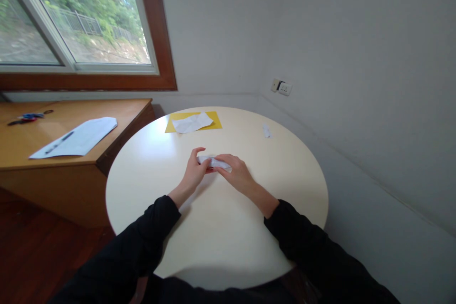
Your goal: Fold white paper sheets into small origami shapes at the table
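Between my two hands is a small folded white piece of paper (214, 162), held just over the middle of the round table. My left hand (195, 167) pinches its left end, with the index finger raised and curved above it. On the right end, my right hand (235, 169) grips the paper between thumb and fingers. Part of the paper is hidden behind the fingers, so its full shape cannot be made out.
A crumpled white sheet (192, 123) lies on a yellow sheet (217, 121) at the far side of the round table (228, 247). A paper scrap (267, 130) lies right. On the wooden desk (135, 109) are white sheets (92, 135), a pen (60, 142) and scissors-like items (30, 117).
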`<state>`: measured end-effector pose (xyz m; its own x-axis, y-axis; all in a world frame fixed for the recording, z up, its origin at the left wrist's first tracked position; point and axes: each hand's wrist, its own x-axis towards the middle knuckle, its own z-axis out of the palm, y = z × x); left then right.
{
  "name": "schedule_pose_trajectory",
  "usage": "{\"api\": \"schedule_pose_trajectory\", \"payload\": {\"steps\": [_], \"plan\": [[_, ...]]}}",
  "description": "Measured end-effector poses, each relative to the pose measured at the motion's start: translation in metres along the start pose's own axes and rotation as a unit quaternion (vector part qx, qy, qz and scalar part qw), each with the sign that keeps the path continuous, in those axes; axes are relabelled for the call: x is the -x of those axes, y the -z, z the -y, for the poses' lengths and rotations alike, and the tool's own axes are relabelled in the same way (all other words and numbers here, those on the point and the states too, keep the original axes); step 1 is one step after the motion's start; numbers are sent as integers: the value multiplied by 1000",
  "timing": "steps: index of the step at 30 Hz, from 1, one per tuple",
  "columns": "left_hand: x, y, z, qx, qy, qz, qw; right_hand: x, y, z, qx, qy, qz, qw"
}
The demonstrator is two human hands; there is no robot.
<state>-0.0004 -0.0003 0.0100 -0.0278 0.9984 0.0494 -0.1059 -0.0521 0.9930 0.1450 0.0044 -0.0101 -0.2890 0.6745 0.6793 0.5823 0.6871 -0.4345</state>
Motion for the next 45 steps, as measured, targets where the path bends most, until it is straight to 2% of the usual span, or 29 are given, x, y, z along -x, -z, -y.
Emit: {"api": "schedule_pose_trajectory", "payload": {"steps": [5,16,22,27,34,39,45], "plan": [[1,0,-1,14,13,-3,1000,0,3,2,4,-25,13,1000],[2,-2,-3,49,33,7,998,-1,3,1,25,50,22,998],[1,-1,0,77,25,25,996,-2,2,-1,31,42,21,998],[2,-1,1,78,-2,52,996,-2,1,-1,15,19,0,1000],[1,1,7,26,-58,81,995,-3,0,-2,-24,-7,-10,1000],[-6,4,15,-59,-119,64,989,-3,0,-4,-52,-7,-19,998],[-9,6,20,-123,-174,56,975,-3,-3,-6,-25,3,-36,999]]}}
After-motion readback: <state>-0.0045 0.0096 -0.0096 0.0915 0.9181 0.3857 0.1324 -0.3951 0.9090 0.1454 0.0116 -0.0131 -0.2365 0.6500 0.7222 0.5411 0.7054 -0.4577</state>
